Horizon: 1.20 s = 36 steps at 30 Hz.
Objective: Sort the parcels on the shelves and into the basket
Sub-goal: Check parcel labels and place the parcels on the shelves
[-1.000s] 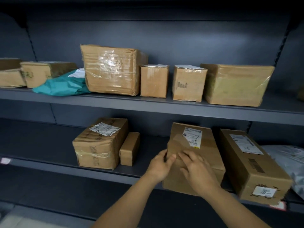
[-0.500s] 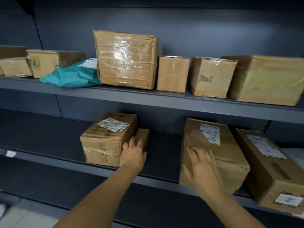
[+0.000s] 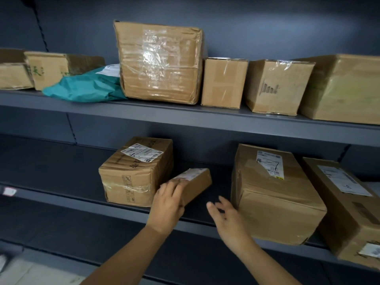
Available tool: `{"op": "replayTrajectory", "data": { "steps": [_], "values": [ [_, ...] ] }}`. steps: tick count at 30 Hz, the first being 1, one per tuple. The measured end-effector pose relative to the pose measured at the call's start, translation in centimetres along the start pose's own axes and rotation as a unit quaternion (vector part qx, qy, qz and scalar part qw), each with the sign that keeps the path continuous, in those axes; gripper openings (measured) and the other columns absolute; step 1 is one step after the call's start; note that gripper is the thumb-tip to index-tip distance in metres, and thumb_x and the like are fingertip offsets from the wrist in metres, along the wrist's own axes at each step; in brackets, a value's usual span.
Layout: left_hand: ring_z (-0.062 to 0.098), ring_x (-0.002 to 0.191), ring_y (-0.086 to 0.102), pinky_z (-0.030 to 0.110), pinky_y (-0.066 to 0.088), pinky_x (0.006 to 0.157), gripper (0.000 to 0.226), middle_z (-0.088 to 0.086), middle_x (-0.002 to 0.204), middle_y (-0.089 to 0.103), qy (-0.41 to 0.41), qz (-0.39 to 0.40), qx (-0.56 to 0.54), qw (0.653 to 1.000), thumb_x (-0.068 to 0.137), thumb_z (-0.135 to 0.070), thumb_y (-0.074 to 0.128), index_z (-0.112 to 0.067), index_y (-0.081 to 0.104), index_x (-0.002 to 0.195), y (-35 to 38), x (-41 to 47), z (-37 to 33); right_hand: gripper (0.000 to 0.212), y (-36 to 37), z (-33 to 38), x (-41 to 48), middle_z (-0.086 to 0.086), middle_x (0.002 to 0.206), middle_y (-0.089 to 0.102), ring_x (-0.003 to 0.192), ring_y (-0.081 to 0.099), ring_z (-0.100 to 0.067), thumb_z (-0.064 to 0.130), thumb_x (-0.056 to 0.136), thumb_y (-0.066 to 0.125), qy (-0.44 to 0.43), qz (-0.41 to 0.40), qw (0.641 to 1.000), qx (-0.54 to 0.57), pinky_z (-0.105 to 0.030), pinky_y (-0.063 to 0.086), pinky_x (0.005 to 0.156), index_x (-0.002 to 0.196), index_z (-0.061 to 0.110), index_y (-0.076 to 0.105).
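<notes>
Now left hand (image 3: 167, 204) grips small box (image 3: 195, 183), tilted up; right hand (image 3: 228, 219) off large box (image 3: 273, 198)

Your left hand (image 3: 167, 208) grips a small box (image 3: 194, 184), tilted beside the labelled parcel (image 3: 136, 171) on the lower shelf (image 3: 61, 173). Your right hand (image 3: 228, 221) hovers with fingers spread near a large parcel (image 3: 273, 194).

upper shelf (image 3: 185, 120) bears cardboard boxes (image 3: 158, 60) and a teal bag (image 3: 86, 87); lower shelf (image 3: 61, 173) bears three labelled boxes (image 3: 275, 198).
</notes>
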State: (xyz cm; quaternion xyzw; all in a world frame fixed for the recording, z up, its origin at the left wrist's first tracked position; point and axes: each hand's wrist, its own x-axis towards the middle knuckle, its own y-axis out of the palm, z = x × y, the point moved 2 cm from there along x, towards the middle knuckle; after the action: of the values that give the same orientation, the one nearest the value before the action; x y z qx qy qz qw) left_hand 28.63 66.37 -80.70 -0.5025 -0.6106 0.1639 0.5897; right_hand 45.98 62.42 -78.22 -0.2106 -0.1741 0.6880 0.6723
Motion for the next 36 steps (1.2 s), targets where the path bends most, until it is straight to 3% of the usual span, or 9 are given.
{"op": "replayTrajectory", "data": {
  "steps": [5, 7, 11, 16, 18, 21, 24, 28, 36],
  "values": [
    [0.018, 0.098, 0.046, 0.032, 0.047, 0.087, 0.072, 0.001, 0.107, 0.043, 0.168, -0.104, 0.015, 0.98, 0.06, 0.001, 0.077, -0.01, 0.046, 0.124, -2.0, -3.5, 0.3, 0.089, 2.1, 0.3, 1.9, -0.004, 0.114, 0.057, 0.107, 0.058, -0.025, 0.048, 0.087, 0.059, 0.141, -0.019, 0.943, 0.301, -0.039, 0.047, 0.098, 0.152, 0.019, 0.005],
    [0.02, 0.107, 0.047, 0.033, 0.043, 0.098, 0.07, 0.002, 0.109, 0.044, 0.19, -0.107, 0.022, 0.976, 0.062, 0.001, 0.08, -0.011, 0.046, 0.123, -2.2, -4.3, 0.7, 0.08, 2.1, 0.8, 1.9, -0.011, 0.125, 0.056, 0.105, 0.06, -0.028, 0.038, 0.089, 0.061, 0.157, -0.029, 0.915, 0.371, -0.038, 0.049, 0.094, 0.151, 0.02, 0.013],
    [0.023, 0.114, 0.044, 0.034, 0.038, 0.104, 0.068, 0.005, 0.114, 0.042, 0.2, -0.074, 0.032, 0.976, 0.063, -0.002, 0.081, -0.011, 0.046, 0.121, -2.5, -5.1, 1.4, 0.052, 2.3, 1.2, 2.1, -0.005, 0.099, 0.064, 0.09, 0.063, -0.022, 0.023, 0.09, 0.062, 0.173, -0.005, 0.89, 0.422, -0.038, 0.052, 0.086, 0.136, 0.012, 0.042],
    [0.003, 0.131, 0.022, 0.026, 0.031, 0.107, 0.092, -0.012, 0.141, 0.019, -0.042, 0.06, -0.135, 0.988, 0.072, -0.066, 0.064, -0.028, 0.021, 0.144, -3.6, -5.3, 2.2, 0.047, 2.3, 1.5, 2.1, -0.008, 0.109, 0.065, 0.094, 0.063, -0.022, 0.017, 0.092, 0.058, 0.152, -0.003, 0.887, 0.436, -0.039, 0.049, 0.09, 0.136, 0.011, 0.042],
    [-0.003, 0.13, 0.029, 0.021, 0.03, 0.108, 0.078, -0.015, 0.142, 0.024, -0.173, 0.064, -0.283, 0.941, 0.083, -0.065, 0.05, -0.031, 0.016, 0.144, -4.4, -4.8, 1.5, 0.047, 2.1, 1.7, 1.8, -0.005, 0.104, 0.064, 0.095, 0.062, -0.021, 0.016, 0.094, 0.055, 0.134, 0.016, 0.896, 0.423, -0.041, 0.047, 0.093, 0.137, 0.013, 0.039],
    [-0.005, 0.103, 0.055, 0.018, 0.051, 0.084, 0.029, -0.012, 0.119, 0.054, -0.324, 0.078, -0.471, 0.817, 0.096, -0.04, 0.044, -0.04, 0.031, 0.122, -4.9, -3.6, 0.7, 0.051, 1.9, 1.8, 1.6, -0.004, 0.107, 0.065, 0.104, 0.061, -0.022, 0.016, 0.095, 0.054, 0.111, 0.036, 0.911, 0.396, -0.041, 0.046, 0.095, 0.142, 0.018, 0.033],
    [0.013, 0.096, 0.068, 0.032, 0.057, 0.072, 0.034, 0.0, 0.108, 0.07, -0.385, 0.126, -0.557, 0.725, 0.092, -0.037, 0.053, -0.023, 0.045, 0.123, -4.6, -3.2, 0.9, 0.063, 1.5, 1.6, 2.0, -0.006, 0.12, 0.062, 0.112, 0.059, -0.023, 0.02, 0.095, 0.054, 0.098, 0.048, 0.924, 0.366, -0.042, 0.046, 0.098, 0.148, 0.025, 0.022],
    [0.017, 0.097, 0.069, 0.033, 0.057, 0.073, 0.046, 0.006, 0.105, 0.072, -0.385, 0.169, -0.56, 0.714, 0.086, -0.027, 0.065, -0.018, 0.044, 0.127, -6.6, -2.5, -0.1, 0.07, 0.0, 2.5, 2.0, -0.006, 0.117, 0.065, 0.113, 0.059, -0.024, 0.027, 0.096, 0.053, 0.116, 0.061, 0.938, 0.322, -0.046, 0.046, 0.099, 0.15, 0.029, 0.01],
    [0.015, 0.105, 0.065, 0.037, 0.056, 0.085, 0.063, 0.002, 0.116, 0.065, -0.429, 0.265, -0.464, 0.728, 0.081, -0.029, 0.074, -0.02, 0.041, 0.135, -17.3, 0.6, -3.4, 0.038, -5.5, 8.9, -2.1, -0.003, 0.115, 0.065, 0.107, 0.057, -0.016, 0.028, 0.096, 0.052, 0.188, 0.155, 0.94, 0.24, -0.043, 0.041, 0.104, 0.132, 0.015, 0.045]
  ]
}}
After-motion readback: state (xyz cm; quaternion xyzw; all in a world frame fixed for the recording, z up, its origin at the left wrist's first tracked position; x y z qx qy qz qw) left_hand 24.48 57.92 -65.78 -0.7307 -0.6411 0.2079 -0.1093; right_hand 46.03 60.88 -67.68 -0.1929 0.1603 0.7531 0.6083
